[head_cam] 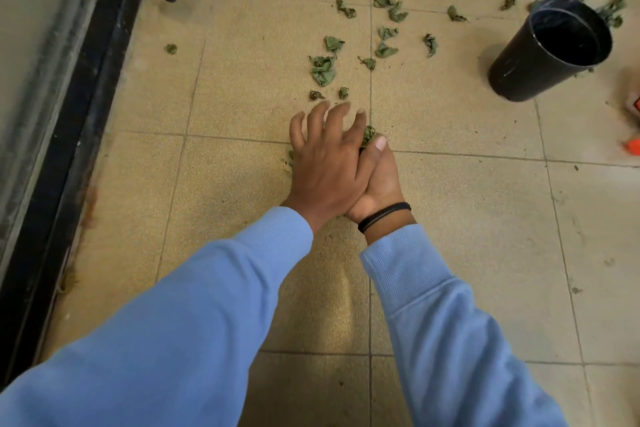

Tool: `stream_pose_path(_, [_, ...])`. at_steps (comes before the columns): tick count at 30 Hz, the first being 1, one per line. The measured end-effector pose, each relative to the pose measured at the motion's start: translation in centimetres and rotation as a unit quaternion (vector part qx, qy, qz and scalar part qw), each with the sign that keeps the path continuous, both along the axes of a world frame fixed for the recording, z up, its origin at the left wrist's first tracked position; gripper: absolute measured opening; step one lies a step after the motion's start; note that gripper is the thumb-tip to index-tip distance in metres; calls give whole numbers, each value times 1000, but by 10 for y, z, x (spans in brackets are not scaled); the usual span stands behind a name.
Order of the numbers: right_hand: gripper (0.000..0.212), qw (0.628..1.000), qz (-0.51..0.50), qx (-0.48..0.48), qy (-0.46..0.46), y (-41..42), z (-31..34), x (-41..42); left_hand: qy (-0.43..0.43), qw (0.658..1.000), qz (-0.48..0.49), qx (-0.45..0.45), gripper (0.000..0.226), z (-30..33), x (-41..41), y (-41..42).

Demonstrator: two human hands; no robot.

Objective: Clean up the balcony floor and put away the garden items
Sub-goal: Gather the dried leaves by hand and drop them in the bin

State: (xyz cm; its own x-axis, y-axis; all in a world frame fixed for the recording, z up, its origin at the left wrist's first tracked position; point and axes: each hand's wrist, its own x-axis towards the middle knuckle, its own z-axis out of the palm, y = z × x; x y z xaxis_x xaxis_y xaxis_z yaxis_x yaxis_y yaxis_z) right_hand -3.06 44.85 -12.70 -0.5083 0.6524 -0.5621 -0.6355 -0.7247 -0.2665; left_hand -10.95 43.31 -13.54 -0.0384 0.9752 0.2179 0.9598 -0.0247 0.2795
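While the left hand [325, 156] lies flat with fingers spread, it overlaps the right hand [379, 180], which sits cupped beneath it, thumb up against a clump of leaves [367, 135]. Judgement: the pair are raking leaves together into a scoop; whether the right fingers close on them cannot be told. Landmark: the black pot [550, 52]. It stands upright, mouth open, well apart from the hands, likely the bin for the gathered leaves. More loose leaves [323, 69] lie scattered between hands and pot, and beyond it. Floor: beige tiles [467, 253], gritty. A dark door frame [69, 135] runs far across from the pot.
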Motion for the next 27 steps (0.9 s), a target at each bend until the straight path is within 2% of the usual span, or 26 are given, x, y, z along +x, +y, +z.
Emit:
stream_pose_path(3, [50,999,-26,-4,-36,2,0,2,-46,999,-30,-3,68,1,1,-6])
stream_pose_path(6, [41,990,-105,-50,-79,13,-2,7,-145,988,-31,39,72,5,-7,-15])
stream_pose_path(9, [38,981,-155,-58,-101,25,-2,22,-183,980,40,71,79,-7,-26,-38])
stream_pose_path(12, [36,974,-178,-47,-133,30,3,33,-151,983,106,-22,101,-29,-44,-69])
stream_pose_path(14, [34,968,-192,-48,-152,30,2,37,-91,988,72,-106,115,-40,-46,-78])
stream_pose_path(16, [34,964,-204,-49,-165,30,0,38,-50,991,20,-123,119,-45,-45,-72])
stream_pose_path(20, [34,963,-205,-47,-171,29,0,40,-23,991,-28,-127,113,-45,-40,-27])
stream_pose_path(24, [34,966,-203,-42,-157,31,2,41,6,988,-97,-120,96,-44,-30,24])
stream_pose_path(27, [34,967,-205,-39,-149,33,0,42,-12,987,-117,-107,92,-42,-22,47])
